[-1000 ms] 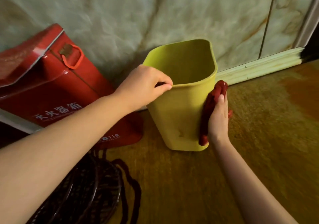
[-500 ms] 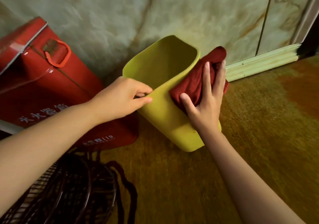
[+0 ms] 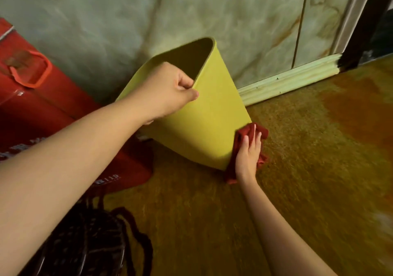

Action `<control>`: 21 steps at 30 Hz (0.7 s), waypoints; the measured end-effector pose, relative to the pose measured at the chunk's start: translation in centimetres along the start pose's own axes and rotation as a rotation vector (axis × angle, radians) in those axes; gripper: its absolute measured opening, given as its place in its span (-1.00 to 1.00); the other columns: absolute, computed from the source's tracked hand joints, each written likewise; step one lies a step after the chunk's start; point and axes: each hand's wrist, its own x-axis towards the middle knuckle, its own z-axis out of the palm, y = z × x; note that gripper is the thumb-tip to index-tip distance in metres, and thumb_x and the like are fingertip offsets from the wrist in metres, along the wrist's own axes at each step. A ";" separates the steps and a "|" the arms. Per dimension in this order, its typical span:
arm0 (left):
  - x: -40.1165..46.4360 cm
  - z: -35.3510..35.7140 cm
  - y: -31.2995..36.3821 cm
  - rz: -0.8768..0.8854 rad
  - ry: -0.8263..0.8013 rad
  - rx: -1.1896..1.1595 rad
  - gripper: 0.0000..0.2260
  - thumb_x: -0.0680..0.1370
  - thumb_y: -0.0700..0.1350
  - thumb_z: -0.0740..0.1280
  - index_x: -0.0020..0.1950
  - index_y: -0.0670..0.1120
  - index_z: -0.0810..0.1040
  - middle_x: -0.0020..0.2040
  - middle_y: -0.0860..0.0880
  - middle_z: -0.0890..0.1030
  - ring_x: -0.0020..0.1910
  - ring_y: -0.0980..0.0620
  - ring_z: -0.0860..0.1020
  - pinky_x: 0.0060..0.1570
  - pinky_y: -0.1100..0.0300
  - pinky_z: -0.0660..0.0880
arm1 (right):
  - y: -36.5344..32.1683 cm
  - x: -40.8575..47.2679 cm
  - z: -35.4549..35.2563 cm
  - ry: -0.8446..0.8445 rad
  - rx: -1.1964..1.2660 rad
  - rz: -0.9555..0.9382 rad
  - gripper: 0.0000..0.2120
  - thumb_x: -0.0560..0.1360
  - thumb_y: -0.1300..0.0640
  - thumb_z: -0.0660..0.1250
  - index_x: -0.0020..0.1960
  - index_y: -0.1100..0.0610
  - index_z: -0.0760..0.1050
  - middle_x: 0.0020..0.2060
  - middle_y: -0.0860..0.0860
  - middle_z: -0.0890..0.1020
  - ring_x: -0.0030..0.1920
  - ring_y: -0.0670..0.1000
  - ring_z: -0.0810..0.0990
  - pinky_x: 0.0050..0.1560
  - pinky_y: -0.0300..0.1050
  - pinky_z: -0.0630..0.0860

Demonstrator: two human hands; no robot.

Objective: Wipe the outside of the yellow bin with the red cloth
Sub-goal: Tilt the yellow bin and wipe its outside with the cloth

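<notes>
Yellow plastic bin (image 3: 204, 116) on brown floor (image 3: 297, 169) near wall, tilted leftward. Left hand (image 3: 168, 90) grips rim, probably to expose side wall. Right hand (image 3: 248, 154), fingers flat, presses crumpled red cloth (image 3: 255, 131) against lower corner.

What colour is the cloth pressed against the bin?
Dark red cloth, seen best in the head view.

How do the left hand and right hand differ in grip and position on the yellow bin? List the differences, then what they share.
Grip: the left hand curls over the rim of the yellow bin; the right hand lies flat, pressing the red cloth on its side.
Position: the left hand is high at the opening; the right hand is low near the base.
Shared: both work on the tilted bin.
</notes>
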 end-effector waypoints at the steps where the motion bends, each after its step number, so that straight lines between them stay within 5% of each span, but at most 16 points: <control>1: 0.4 0.3 0.3 0.000 0.017 0.025 -0.84 0.42 -0.16 0.37 -0.05 -0.17 0.64 -0.17 -0.14 0.68 -0.18 -0.04 0.62 -0.03 0.05 0.52 | -0.9 -0.4 0.1 -0.006 0.005 -0.046 -0.57 0.61 0.02 -0.02 0.47 -0.04 0.06 0.53 0.08 0.01 0.52 0.07 -0.08 0.45 -0.06 -0.15; 5: 1.7 1.0 1.0 0.066 0.035 0.139 -0.75 0.41 -0.13 0.34 -0.22 -0.36 0.54 -0.36 -0.11 0.44 -0.35 0.03 0.30 -0.29 0.16 0.25 | -6.9 -1.9 1.6 -0.111 -0.002 -0.578 -0.58 0.56 -0.13 -0.05 0.41 -0.30 0.03 0.48 -0.14 0.03 0.51 -0.06 -0.10 0.43 -0.20 -0.17; 7: 1.6 0.9 1.1 0.123 0.010 0.189 -0.73 0.43 -0.09 0.31 -0.33 -0.30 0.47 -0.44 -0.10 0.32 -0.43 0.04 0.22 -0.39 0.16 0.16 | -8.9 -0.4 1.7 -0.145 -0.044 -0.692 -0.56 0.56 -0.13 -0.05 0.43 -0.22 0.08 0.49 -0.12 0.06 0.51 -0.06 -0.06 0.44 -0.25 -0.15; 9: 0.6 -0.4 -0.2 0.166 -0.104 0.247 -0.91 0.42 -0.05 0.33 -0.18 -0.06 0.54 -0.37 -0.02 0.46 -0.44 0.18 0.32 -0.43 0.28 0.27 | -9.1 1.8 1.0 -0.155 -0.011 -0.605 -0.55 0.56 -0.09 -0.05 0.45 -0.10 0.12 0.51 -0.01 0.11 0.51 -0.02 0.00 0.49 -0.10 -0.09; 11: -1.0 -1.9 -2.9 0.188 -0.212 0.463 -0.67 0.39 -0.06 0.39 0.14 0.01 0.51 -0.08 0.12 0.57 -0.15 0.30 0.45 -0.17 0.50 0.35 | -7.9 3.7 0.0 -0.155 0.060 -0.393 -0.53 0.57 -0.09 -0.05 0.46 -0.03 0.11 0.51 0.00 0.15 0.50 -0.04 0.05 0.50 0.04 -0.02; 12: -1.6 -2.3 -4.4 0.201 -0.192 0.567 -0.63 0.39 -0.08 0.39 0.19 0.01 0.48 0.03 0.09 0.60 -0.06 0.22 0.49 -0.05 0.39 0.42 | -7.3 4.3 -0.3 -0.151 0.085 -0.306 -0.52 0.58 -0.12 -0.06 0.47 -0.04 0.09 0.50 -0.02 0.16 0.49 -0.05 0.07 0.50 0.07 0.01; 14: -2.1 -2.2 -5.8 0.232 -0.064 0.674 -0.70 0.42 -0.10 0.37 0.15 0.01 0.51 0.02 -0.06 0.66 -0.04 -0.04 0.59 -0.06 0.11 0.51 | -6.5 4.7 -0.6 -0.130 0.105 -0.229 -0.51 0.57 -0.16 -0.08 0.47 -0.07 0.07 0.50 -0.03 0.17 0.49 -0.04 0.09 0.49 0.06 0.02; 17: -0.8 -1.2 -5.0 0.344 0.006 0.636 -0.91 0.45 -0.10 0.34 -0.08 0.00 0.59 -0.23 -0.09 0.68 -0.23 -0.13 0.61 -0.27 0.12 0.47 | -6.2 4.7 -1.2 -0.083 0.128 -0.193 -0.49 0.57 -0.15 -0.11 0.47 -0.01 0.10 0.49 -0.01 0.22 0.48 -0.03 0.12 0.47 -0.04 0.03; 21: 0.0 -0.1 -4.0 0.459 -0.027 0.652 -0.90 0.44 -0.14 0.35 -0.10 -0.06 0.64 -0.20 -0.12 0.71 -0.21 -0.14 0.64 -0.24 0.16 0.44 | -5.5 2.9 -2.3 -0.024 0.150 -0.206 -0.51 0.54 -0.19 -0.10 0.45 -0.13 0.10 0.48 -0.03 0.21 0.48 -0.06 0.11 0.45 -0.05 0.04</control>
